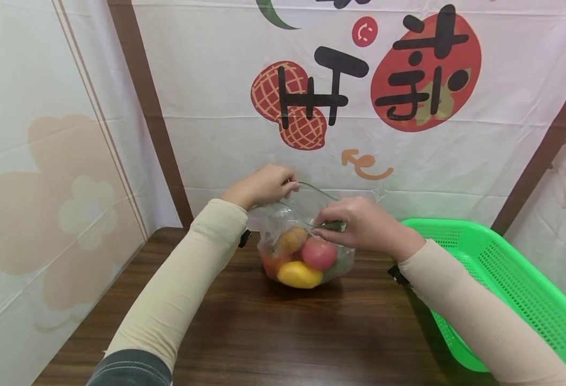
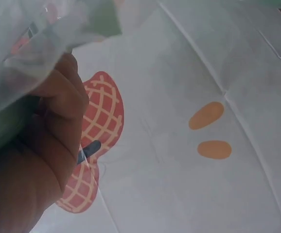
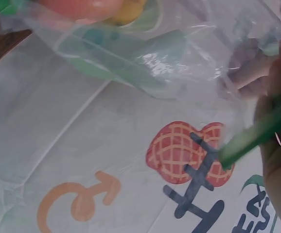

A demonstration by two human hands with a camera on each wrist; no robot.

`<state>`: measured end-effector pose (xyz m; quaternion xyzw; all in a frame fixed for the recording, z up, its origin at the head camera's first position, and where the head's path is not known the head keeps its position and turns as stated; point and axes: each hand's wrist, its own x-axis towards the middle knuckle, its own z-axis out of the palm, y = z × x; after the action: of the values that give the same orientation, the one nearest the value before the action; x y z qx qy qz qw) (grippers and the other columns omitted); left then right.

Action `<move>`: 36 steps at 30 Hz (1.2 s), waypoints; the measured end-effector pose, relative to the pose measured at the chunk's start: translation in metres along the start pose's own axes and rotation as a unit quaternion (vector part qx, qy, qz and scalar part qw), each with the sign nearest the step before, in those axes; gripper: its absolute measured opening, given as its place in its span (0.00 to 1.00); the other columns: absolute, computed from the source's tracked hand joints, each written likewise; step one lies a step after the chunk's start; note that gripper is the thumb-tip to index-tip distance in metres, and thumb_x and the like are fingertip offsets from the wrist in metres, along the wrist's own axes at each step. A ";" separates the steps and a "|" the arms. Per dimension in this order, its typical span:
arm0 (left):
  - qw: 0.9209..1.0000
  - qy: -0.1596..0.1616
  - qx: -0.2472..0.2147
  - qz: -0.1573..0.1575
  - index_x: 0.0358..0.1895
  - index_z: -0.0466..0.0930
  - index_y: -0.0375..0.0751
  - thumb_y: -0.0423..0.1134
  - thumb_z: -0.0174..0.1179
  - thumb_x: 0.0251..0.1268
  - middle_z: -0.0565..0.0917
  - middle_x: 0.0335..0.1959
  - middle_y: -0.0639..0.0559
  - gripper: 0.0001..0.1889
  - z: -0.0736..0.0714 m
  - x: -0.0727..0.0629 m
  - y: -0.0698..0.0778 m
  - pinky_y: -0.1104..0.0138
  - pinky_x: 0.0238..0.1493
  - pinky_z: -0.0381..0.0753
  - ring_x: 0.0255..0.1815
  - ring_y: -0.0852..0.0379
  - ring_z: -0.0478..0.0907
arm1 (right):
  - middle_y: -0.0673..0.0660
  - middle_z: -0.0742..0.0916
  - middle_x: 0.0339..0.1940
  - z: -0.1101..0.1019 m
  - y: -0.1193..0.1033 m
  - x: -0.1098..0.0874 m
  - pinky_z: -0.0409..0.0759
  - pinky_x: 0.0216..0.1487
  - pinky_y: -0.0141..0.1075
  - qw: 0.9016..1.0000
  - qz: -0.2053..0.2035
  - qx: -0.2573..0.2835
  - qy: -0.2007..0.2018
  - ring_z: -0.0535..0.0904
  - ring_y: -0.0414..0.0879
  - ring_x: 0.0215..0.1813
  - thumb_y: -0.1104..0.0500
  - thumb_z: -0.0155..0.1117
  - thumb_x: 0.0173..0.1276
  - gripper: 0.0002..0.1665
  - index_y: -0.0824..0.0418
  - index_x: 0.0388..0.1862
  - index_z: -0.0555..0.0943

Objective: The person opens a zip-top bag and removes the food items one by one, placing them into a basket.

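A clear plastic bag [image 1: 269, 236] with a green-edged mouth [image 1: 318, 190] stands on the table, filled with fruit-like pieces. Through its wall show a yellow oval piece [image 1: 299, 274], a pinkish-red round one [image 1: 319, 253], a brown one [image 1: 292, 241] and an orange-red one [image 1: 271, 264]. My left hand [image 1: 269, 185] grips the left side of the mouth; in the left wrist view plastic covers part of its fingers. On the right side, my right hand [image 1: 360, 222] pinches the green edge between thumb and fingers. A green strip [image 3: 257, 136] crosses that hand in the right wrist view.
A bright green perforated plastic basket [image 1: 461, 228] sits on the right of the dark wooden table [image 1: 273, 338], beside and partly behind the right forearm. Behind the bag hangs a white printed cloth [image 1: 205, 139], close to the table's back edge. Another cloth [image 1: 17, 300] borders the left side.
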<state>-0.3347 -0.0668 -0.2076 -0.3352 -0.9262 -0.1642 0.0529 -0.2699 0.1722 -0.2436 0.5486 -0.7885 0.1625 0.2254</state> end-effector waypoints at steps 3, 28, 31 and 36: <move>1.000 0.002 0.001 0.001 0.39 0.81 0.38 0.40 0.53 0.79 0.80 0.31 0.49 0.11 0.001 0.000 -0.002 0.59 0.44 0.74 0.35 0.52 0.75 | 0.36 0.78 0.23 -0.002 -0.007 -0.002 0.69 0.25 0.29 0.999 0.012 0.033 -0.029 0.69 0.32 0.23 0.52 0.74 0.65 0.05 0.47 0.34 0.85; 0.999 -0.049 -0.016 0.001 0.36 0.90 0.48 0.54 0.72 0.60 0.80 0.25 0.56 0.14 0.013 -0.001 -0.009 0.67 0.28 0.68 0.23 0.61 0.67 | 0.40 0.64 0.13 0.002 -0.017 -0.010 0.61 0.18 0.31 0.981 0.114 0.053 -0.151 0.60 0.34 0.13 0.42 0.63 0.73 0.11 0.44 0.34 0.78; 0.997 -0.062 -0.044 0.021 0.33 0.85 0.44 0.47 0.65 0.70 0.81 0.27 0.54 0.11 0.015 0.000 -0.012 0.66 0.33 0.70 0.26 0.60 0.70 | 0.39 0.63 0.12 0.003 -0.017 -0.010 0.60 0.18 0.31 0.981 0.114 0.041 -0.151 0.58 0.34 0.13 0.43 0.64 0.72 0.11 0.43 0.33 0.78; 0.992 -0.084 -0.089 0.028 0.36 0.78 0.43 0.44 0.59 0.75 0.80 0.29 0.52 0.10 0.017 -0.001 -0.016 0.64 0.37 0.73 0.30 0.59 0.75 | 0.40 0.63 0.12 0.003 -0.017 -0.011 0.59 0.17 0.31 0.980 0.118 0.040 -0.153 0.57 0.33 0.13 0.46 0.67 0.71 0.10 0.45 0.32 0.78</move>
<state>-0.3441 -0.0735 -0.2283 -0.3771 -0.8992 -0.2161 -0.0505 -0.2518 0.1734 -0.2520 0.4789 -0.8657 0.1332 0.0590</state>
